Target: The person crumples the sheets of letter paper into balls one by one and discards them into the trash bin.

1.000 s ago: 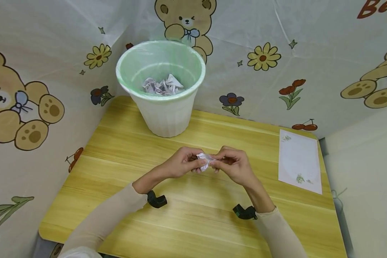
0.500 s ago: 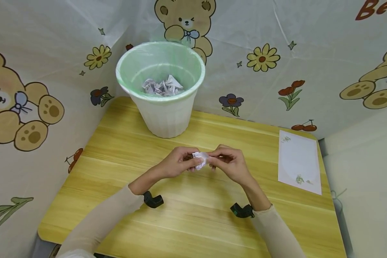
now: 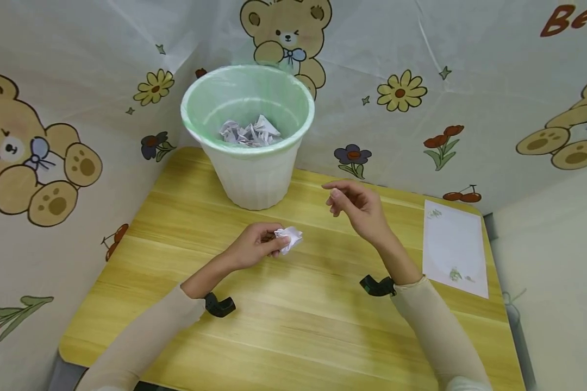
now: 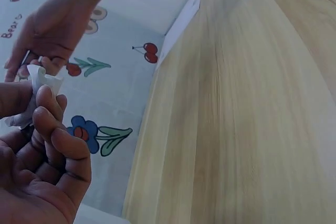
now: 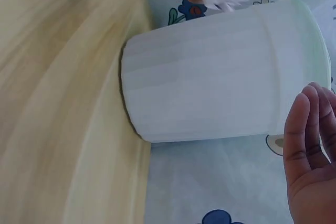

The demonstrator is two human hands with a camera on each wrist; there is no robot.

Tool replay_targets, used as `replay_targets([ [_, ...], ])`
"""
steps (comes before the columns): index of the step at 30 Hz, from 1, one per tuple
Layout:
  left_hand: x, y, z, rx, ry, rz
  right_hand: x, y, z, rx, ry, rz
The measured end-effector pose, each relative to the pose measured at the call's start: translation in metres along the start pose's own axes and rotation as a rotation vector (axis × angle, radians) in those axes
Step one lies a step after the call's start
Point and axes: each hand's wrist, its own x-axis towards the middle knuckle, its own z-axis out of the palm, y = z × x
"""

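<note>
A crumpled ball of white paper (image 3: pixel 289 239) is pinched between the thumb and fingers of my left hand (image 3: pixel 255 245), above the middle of the table. In the left wrist view the crumpled paper (image 4: pixel 42 85) sticks out between thumb and curled fingers. My right hand (image 3: pixel 359 209) is held apart from it, up and to the right, with loosely bent fingers and nothing in them. The right wrist view shows the right hand (image 5: pixel 315 156) with its fingers extended. Behind the hands stands a white waste bin (image 3: pixel 256 176) with a green liner, holding several crumpled papers (image 3: pixel 251 132).
A flat sheet of white paper (image 3: pixel 455 247) with small plant prints lies at the table's right edge. The wooden table (image 3: pixel 293 326) meets a printed cloth backdrop (image 3: pixel 396 43) at the back. The bin stands at the back left.
The right hand has let go of the crumpled paper and moved up and right. My left hand has shifted slightly left, still pinching the paper.
</note>
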Motion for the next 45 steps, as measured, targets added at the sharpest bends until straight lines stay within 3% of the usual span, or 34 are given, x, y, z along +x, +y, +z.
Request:
replay_targets([
  [7, -0.01, -0.005, -0.007, -0.02, 0.028, -0.023, 0.031, -0.004, -0.002, 0.021, -0.004, -0.012],
  [15, -0.018, -0.011, -0.01, -0.018, 0.023, -0.014, 0.061, -0.018, -0.001, 0.182, 0.031, 0.058],
  [20, -0.021, -0.011, -0.01, -0.01, 0.036, -0.032, 0.081, -0.028, -0.002, 0.214, 0.052, 0.059],
  [32, -0.027, -0.015, -0.009, -0.021, 0.05, -0.05, 0.124, -0.036, 0.007, 0.12, 0.108, 0.076],
  [37, -0.027, -0.017, -0.008, -0.034, 0.052, -0.043, 0.142, -0.041, 0.012, -0.014, 0.149, 0.118],
  [45, -0.032, -0.02, -0.007, -0.02, 0.065, -0.058, 0.159, -0.05, 0.016, -0.185, 0.065, 0.247],
])
